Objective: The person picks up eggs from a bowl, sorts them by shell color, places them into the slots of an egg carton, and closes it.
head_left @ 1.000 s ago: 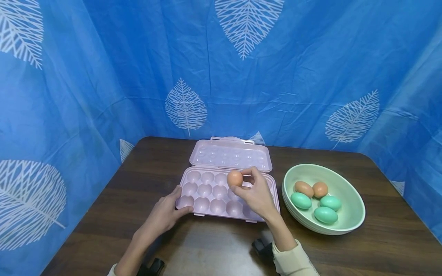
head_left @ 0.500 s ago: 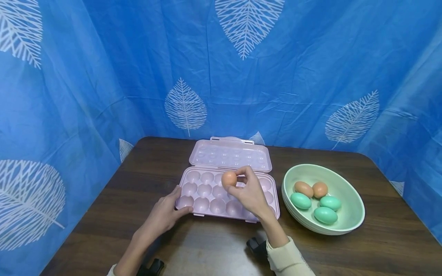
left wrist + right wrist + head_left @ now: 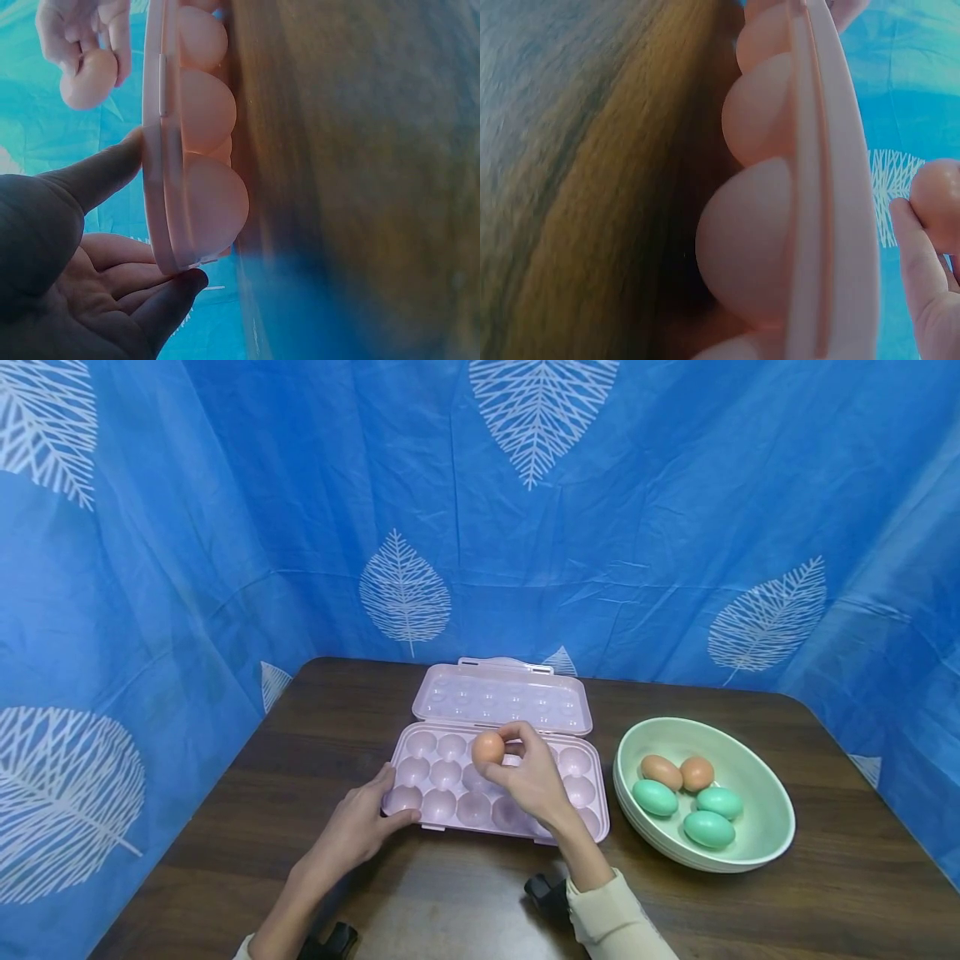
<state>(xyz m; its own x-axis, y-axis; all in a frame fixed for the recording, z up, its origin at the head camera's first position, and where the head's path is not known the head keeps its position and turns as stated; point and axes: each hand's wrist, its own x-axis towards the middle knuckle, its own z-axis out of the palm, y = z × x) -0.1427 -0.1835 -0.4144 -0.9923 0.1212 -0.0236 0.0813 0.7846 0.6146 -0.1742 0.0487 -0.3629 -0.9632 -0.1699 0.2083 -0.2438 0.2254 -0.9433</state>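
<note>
An egg box [image 3: 474,808] of pale pink plastic lies on the table, its lid [image 3: 504,700] tipped back behind it. At its front left corner, my left hand [image 3: 354,828] grips the tray, thumb along the front edge and fingers at the side. My right hand [image 3: 536,781] pinches a brown egg [image 3: 487,747] between thumb and fingers, above the middle cups. In the left wrist view, the egg [image 3: 88,81] is apart from the tray. The right wrist view shows the egg [image 3: 937,196] partly cut off. Cups beneath the right hand are partly hidden.
To the right of the box stands a light green bowl [image 3: 761,818] on the brown wooden table [image 3: 465,893]. Inside are two brown eggs [image 3: 661,772] and several green eggs [image 3: 708,829]. A blue curtain [image 3: 637,527] with white leaves hangs behind the table.
My right hand has moved left over the tray with the brown egg in its fingers. The left hand and the bowl have stayed in place.
</note>
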